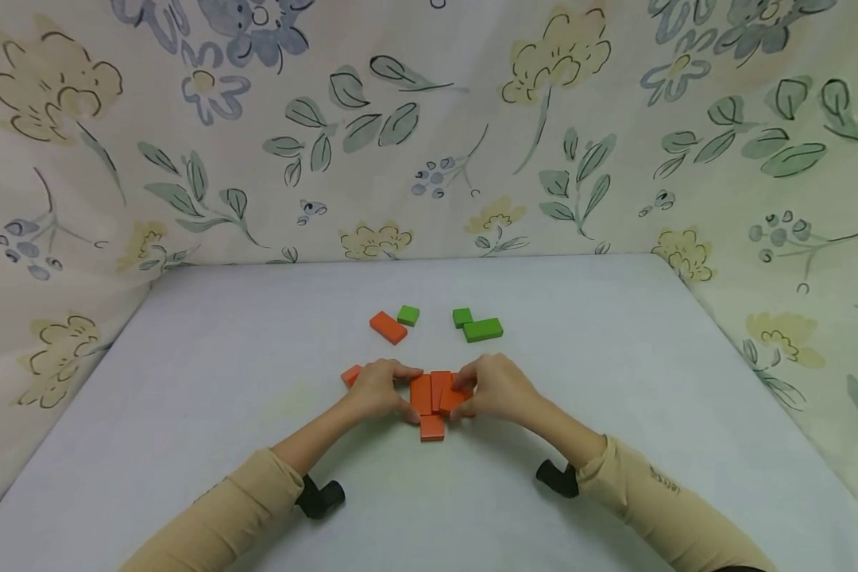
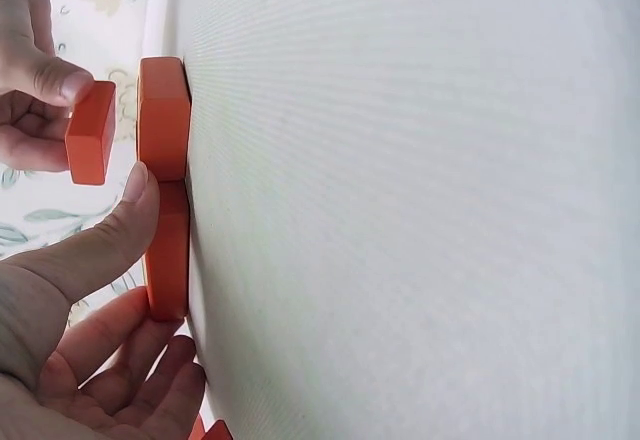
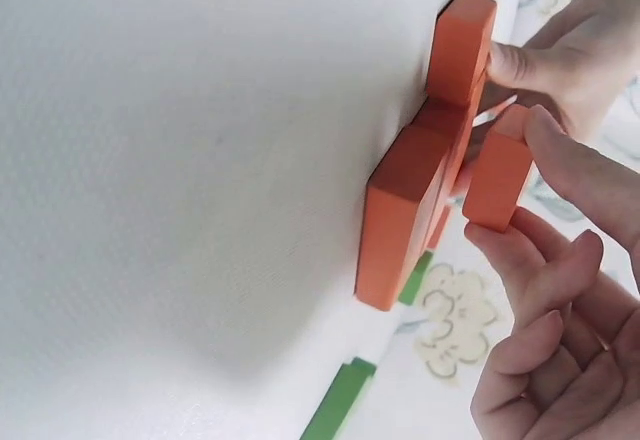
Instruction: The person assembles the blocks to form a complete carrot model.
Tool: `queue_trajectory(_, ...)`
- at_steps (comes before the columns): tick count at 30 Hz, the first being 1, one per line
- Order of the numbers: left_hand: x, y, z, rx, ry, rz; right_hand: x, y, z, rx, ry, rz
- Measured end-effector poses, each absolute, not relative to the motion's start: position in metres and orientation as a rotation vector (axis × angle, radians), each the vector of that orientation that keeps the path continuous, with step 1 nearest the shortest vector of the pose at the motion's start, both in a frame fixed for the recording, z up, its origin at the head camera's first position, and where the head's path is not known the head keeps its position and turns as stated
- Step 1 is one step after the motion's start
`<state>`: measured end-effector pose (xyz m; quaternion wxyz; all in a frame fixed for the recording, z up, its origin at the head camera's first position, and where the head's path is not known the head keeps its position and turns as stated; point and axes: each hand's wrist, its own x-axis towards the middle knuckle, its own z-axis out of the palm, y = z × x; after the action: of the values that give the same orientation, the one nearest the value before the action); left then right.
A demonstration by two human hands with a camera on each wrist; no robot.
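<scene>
Several orange blocks lie close together on the white table, one small orange block (image 1: 432, 430) forming the near end. My left hand (image 1: 379, 391) holds the leftmost upright block (image 1: 419, 395) between thumb and fingers, one at each end. Above the right part of the group, my right hand (image 1: 500, 388) pinches an orange block (image 3: 498, 175) by thumb and fingertips. A gap shows under this raised block in the right wrist view. From the head view it overlaps the middle orange block (image 1: 439, 381) and partly hides the right ones.
Beyond the hands lie a loose orange block (image 1: 388, 327), a small green block (image 1: 408, 315), another small green block (image 1: 461, 318) and a longer green one (image 1: 483, 330). Another orange block (image 1: 352, 375) is partly behind the left hand. A floral cloth (image 1: 429, 143) hangs behind the table (image 1: 222, 334).
</scene>
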<state>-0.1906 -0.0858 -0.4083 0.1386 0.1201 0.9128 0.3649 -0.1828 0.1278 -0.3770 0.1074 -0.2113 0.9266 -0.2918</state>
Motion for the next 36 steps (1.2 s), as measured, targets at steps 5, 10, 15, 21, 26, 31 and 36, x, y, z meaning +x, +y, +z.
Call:
queue_trajectory(5,-0.191,-0.085,-0.410,0.335,2.637,1.066,-0.177,0.126,-0.377,-0.708,2.705,-0.785)
queue_trajectory(10,-0.190,-0.086,-0.410,0.345,2.645,1.063,-0.174,0.125,-0.378,-0.763,2.679,-0.733)
queue_trajectory(15,-0.190,-0.086,-0.408,0.342,2.651,1.062,-0.173,0.124,-0.378,-0.785,2.663,-0.733)
queue_trajectory(21,-0.191,-0.085,-0.410,0.323,2.643,1.071,-0.172,0.121,-0.379,-0.813,2.657,-0.729)
queue_trajectory(26,-0.191,-0.085,-0.410,0.328,2.650,1.059,-0.171,0.121,-0.380,-0.822,2.668,-0.736)
queue_trajectory(31,-0.190,-0.086,-0.410,0.334,2.647,1.060,-0.171,0.121,-0.380,-0.829,2.678,-0.713)
queue_trajectory(36,-0.190,-0.085,-0.410,0.324,2.642,1.054,-0.170,0.122,-0.379,-0.839,2.674,-0.687)
